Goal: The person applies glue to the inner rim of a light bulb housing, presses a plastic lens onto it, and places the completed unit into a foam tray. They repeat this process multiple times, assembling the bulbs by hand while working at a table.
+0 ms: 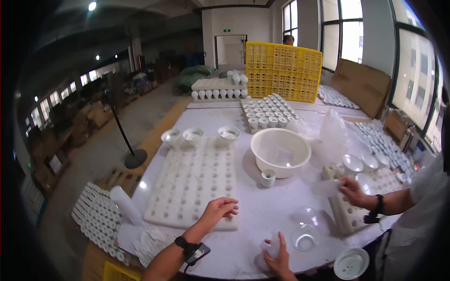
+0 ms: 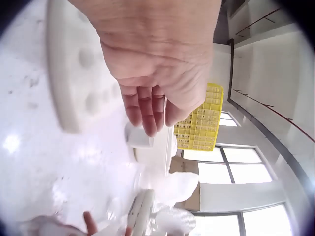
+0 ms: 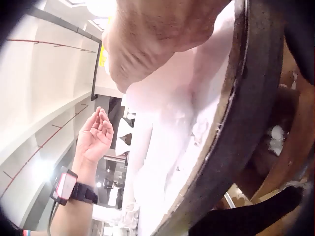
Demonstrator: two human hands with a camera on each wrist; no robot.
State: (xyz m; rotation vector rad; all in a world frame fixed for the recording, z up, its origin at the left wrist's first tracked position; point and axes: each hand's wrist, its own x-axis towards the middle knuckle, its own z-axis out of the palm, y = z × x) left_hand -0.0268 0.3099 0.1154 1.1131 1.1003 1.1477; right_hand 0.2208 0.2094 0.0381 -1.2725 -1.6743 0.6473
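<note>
My left hand (image 1: 218,213) is over the front right edge of the white foam board (image 1: 192,187) with rows of holes, its fingers loosely bent and holding nothing. In the left wrist view, the fingers hang beside a small white cup (image 2: 139,136). By the table's front edge, my right hand (image 1: 280,259) holds a translucent whitish cover (image 1: 266,253) between thumb and fingers; in the right wrist view, the pale cover (image 3: 162,86) sits beneath the knuckles. Clear dome-shaped covers (image 1: 307,237) rest on the table to its right.
Three white lamp cups (image 1: 229,133) stand along the board's far end. A white basin (image 1: 281,149) is beyond my hands. At right, another person's hand (image 1: 355,192) holds a translucent disc (image 1: 326,188) over a second foam board (image 1: 344,218). A yellow crate (image 1: 283,70) stands at the back.
</note>
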